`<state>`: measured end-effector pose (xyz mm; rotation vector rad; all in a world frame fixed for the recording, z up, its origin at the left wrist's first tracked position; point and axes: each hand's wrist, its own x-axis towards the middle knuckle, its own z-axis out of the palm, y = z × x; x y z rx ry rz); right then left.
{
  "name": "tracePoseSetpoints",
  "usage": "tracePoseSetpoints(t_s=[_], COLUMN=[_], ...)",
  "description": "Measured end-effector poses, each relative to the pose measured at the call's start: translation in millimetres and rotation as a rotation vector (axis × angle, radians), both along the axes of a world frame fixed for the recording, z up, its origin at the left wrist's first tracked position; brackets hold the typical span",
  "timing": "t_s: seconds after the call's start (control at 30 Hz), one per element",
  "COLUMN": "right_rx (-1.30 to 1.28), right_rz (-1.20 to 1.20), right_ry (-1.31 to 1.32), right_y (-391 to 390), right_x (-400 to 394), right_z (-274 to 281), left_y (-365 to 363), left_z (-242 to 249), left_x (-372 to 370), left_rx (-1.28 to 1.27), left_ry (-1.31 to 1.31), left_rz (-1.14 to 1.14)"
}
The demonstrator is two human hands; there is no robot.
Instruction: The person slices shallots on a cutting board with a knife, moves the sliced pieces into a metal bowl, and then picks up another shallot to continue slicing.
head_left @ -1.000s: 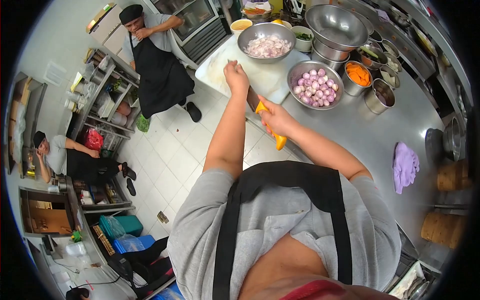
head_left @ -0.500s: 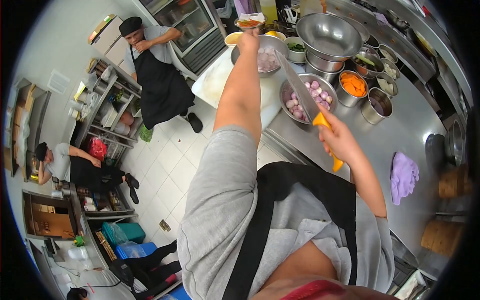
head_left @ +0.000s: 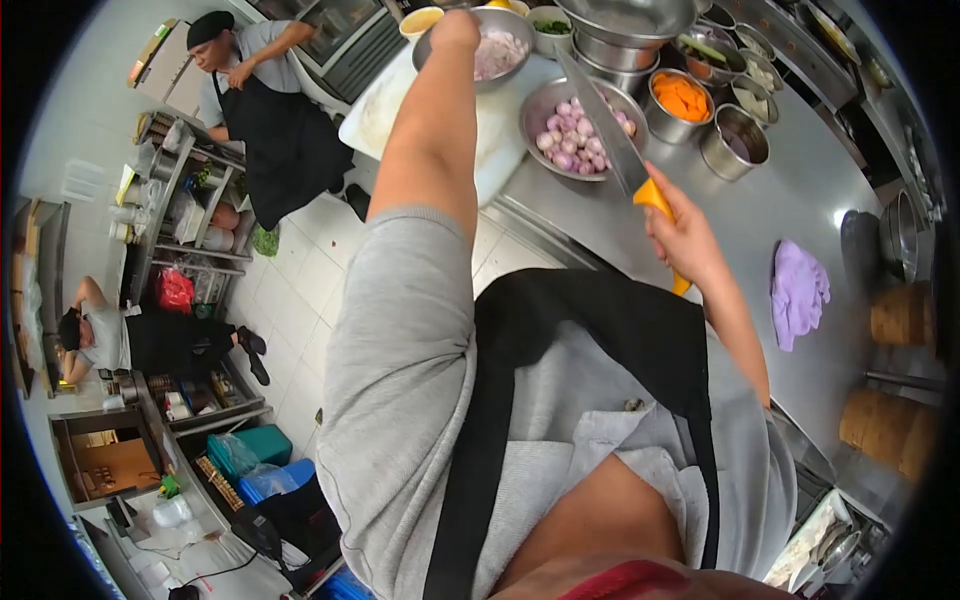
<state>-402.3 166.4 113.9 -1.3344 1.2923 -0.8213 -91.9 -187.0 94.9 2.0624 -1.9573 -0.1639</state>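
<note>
My left hand point(head_left: 455, 30) is closed at the rim of a metal bowl point(head_left: 516, 66) at the top of the view; its fingertips are hidden. Pale pink peeled or cut pieces point(head_left: 500, 55) lie in that bowl. My right hand point(head_left: 684, 230) grips the yellow handle of a large kitchen knife point(head_left: 612, 135). The broad blade points up and away, overlapping a second metal bowl point(head_left: 533, 158) full of small purple shallots point(head_left: 572, 140). Beneath the first bowl is a white cutting board point(head_left: 495, 150).
Metal pots with orange carrot pieces point(head_left: 682, 97) and dark liquid point(head_left: 735, 145) stand right of the shallots. Stacked bowls point(head_left: 625, 18) rise behind. A purple cloth point(head_left: 798, 293) lies on the steel counter point(head_left: 690, 190). Two people in black aprons point(head_left: 285, 150) are at the left.
The whole view has shifted, so the counter sits higher in it. My right hand and the knife have moved slightly right relative to the shallot bowl. My left hand stays at the bowl.
</note>
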Motion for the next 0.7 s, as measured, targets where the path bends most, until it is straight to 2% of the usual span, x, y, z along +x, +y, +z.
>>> tracePoseSetpoints(t_s=[0.07,0.1,0.13,0.2,0.23,0.3,0.37,0.47,0.53,0.67,0.7], right_rx=[-0.002,0.011,0.021,0.029,0.045,0.043,0.040,0.016,0.024,0.012,-0.006], right_rz=[-0.003,-0.021,-0.036,-0.057,-0.072,-0.093,-0.110,-0.118,-0.120,-0.096,-0.079], right_ry=[0.012,0.038,0.066,0.058,0.050,0.046,0.043,0.019,-0.003,-0.033,-0.068], right_y=[-2,-3,-2,-2,0,2,4,8,12,16,17], right_x=[-3,-3,-4,-9,-11,-16,-21,-23,-23,-18,-16], right_z=[-5,-5,-4,-6,-8,-13,-17,-20,-22,-25,-25], left_y=[-36,19,49,76,75,84,107,127,131,149,156], left_z=[-37,-13,6,31,22,3,-19,-55,-65,-47,-41], left_x=[18,-5,-21,-43,-50,-65,-85,-102,-107,-103,-100], left_rx=[0.016,0.111,0.113,-0.246,-0.191,0.115,0.234,0.162,0.068,0.124,0.079], left_ry=[-0.311,-0.180,-0.176,-0.209,-0.205,0.050,-0.049,-0.064,-0.075,-0.048,0.062], left_rz=[-0.037,-0.036,-0.037,-0.070,-0.168,-0.514,-0.727,-0.706,-0.580,-0.577,-0.546])
